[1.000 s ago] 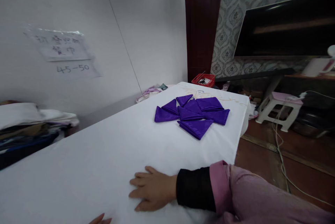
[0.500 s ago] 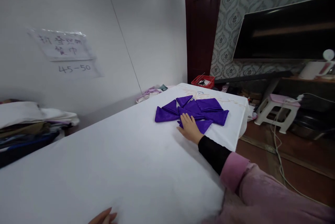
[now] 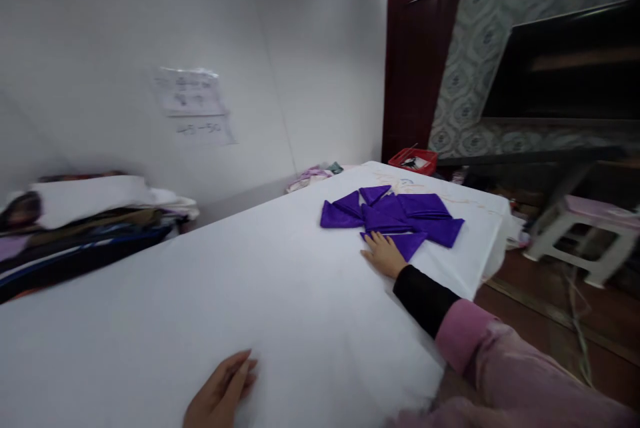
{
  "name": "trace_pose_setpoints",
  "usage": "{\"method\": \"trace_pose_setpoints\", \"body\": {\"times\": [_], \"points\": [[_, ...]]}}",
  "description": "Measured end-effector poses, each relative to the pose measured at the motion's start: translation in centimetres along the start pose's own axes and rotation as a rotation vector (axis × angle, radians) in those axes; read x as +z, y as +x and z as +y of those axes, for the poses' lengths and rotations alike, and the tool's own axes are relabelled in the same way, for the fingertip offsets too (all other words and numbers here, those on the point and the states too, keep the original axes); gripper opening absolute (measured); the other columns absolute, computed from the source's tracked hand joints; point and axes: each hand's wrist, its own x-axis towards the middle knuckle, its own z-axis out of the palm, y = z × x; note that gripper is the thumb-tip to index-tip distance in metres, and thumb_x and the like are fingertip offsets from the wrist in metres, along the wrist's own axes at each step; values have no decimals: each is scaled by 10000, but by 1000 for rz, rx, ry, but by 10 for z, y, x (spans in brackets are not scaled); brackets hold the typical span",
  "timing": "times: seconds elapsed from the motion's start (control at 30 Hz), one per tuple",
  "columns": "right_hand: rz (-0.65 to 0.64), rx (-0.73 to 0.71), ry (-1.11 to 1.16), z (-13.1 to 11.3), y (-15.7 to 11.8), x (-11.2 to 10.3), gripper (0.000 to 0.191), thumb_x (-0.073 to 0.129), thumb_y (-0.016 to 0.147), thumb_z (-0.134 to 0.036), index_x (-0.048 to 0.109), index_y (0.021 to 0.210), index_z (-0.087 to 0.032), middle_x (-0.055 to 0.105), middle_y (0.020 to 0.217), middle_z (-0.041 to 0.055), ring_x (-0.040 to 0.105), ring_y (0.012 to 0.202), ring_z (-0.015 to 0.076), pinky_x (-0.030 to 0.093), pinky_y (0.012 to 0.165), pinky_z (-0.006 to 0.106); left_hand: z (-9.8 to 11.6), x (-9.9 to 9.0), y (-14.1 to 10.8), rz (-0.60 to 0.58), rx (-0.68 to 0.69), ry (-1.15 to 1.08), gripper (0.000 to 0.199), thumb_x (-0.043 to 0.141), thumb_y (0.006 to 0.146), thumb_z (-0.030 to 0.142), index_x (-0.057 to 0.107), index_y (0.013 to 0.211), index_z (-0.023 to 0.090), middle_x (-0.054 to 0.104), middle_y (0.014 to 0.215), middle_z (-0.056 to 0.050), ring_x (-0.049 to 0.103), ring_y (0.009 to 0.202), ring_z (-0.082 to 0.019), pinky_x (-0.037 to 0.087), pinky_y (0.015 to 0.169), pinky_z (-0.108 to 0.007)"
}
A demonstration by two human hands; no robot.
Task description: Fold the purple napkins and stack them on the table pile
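Note:
Several folded purple cloths (image 3: 385, 216) lie in a cluster of triangles on the white-covered table (image 3: 240, 288). My right hand (image 3: 384, 255) rests palm down at the near edge of the cluster, fingers spread, its fingertips touching the nearest purple triangle (image 3: 411, 243). My left hand (image 3: 223, 389) is over the near part of the table, away from the cloths, with thumb and fingers pressed together; nothing shows between them.
A pile of folded fabrics (image 3: 100, 218) lies at the left by the white wall. A red basket (image 3: 427, 163) is beyond the table's far end. A stool (image 3: 595, 215) and a cord are on the right.
The view has turned left, shifting the scene rightward. My right hand has drawn back from the middle cloths to the nearest one. More of my left hand shows.

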Motion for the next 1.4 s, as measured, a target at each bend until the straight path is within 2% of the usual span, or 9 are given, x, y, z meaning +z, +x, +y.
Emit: {"method": "trace_pose_setpoints", "body": {"times": [0.2,0.37,0.6,0.7,0.83,0.97,1.07,1.2,1.4], "points": [[-13,-43,-20,5,-5,11,550,314,888,-383,438,1280,-18,403,1352,256,327,1281,369,262,992,570,5,15,-18,4,147,-115,308,601,659,427,631,837,178,689,763,-30,639,663,-154,536,635,-282],[125,-253,25,1,2,33,535,274,877,-437,491,1241,-110,440,1349,191,285,1315,330,267,1011,563,-4,20,-19,66,152,-139,193,541,704,278,628,830,161,671,717,-23,610,577,-110,507,553,-235],[-86,-670,278,-89,-23,48,528,394,854,-523,485,1296,-248,415,1391,82,313,1306,301,250,1051,549,-7,13,-21,188,187,-14,218,471,760,216,645,874,152,692,739,-35,628,581,-116,518,535,-237],[-231,-828,354,-127,-47,48,512,436,862,-495,428,1337,-307,360,1421,36,284,1319,288,222,1070,541,-7,-11,-16,339,210,109,202,486,775,221,653,878,176,701,791,-33,646,699,-142,537,667,-286],[-299,-887,422,-142,-65,53,499,457,868,-470,394,1347,-345,324,1435,-1,290,1315,281,237,1073,538,-9,-72,-7,643,174,309,249,472,789,169,635,976,190,653,1084,-71,568,1053,-192,413,972,-380],[-283,-889,421,-139,-65,57,491,479,859,-466,422,1331,-342,331,1429,-4,301,1309,290,241,1074,543,-16,-139,-2,973,-16,468,428,477,791,163,497,1216,117,337,1433,-155,238,1348,-256,191,1103,-445],[-270,-888,414,-138,-64,60,501,497,845,-474,430,1326,-349,337,1424,-7,313,1299,304,259,1063,558,-26,-171,2,1153,-207,528,582,485,802,229,333,1341,73,136,1493,-214,90,1379,-326,155,1083,-519],[-249,-905,384,-136,-64,65,535,509,838,-467,381,1348,-373,316,1430,-15,319,1294,310,294,1044,567,-43,-192,10,1207,-387,569,610,480,812,310,329,1339,42,220,1443,-280,205,1343,-364,211,1045,-532],[-262,-890,387,-136,-65,63,539,513,840,-448,364,1354,-384,297,1439,-23,304,1302,307,273,1054,569,-58,-204,18,1088,-403,674,459,506,792,339,498,1225,185,398,1394,-158,316,1304,-308,183,1064,-517]]}}
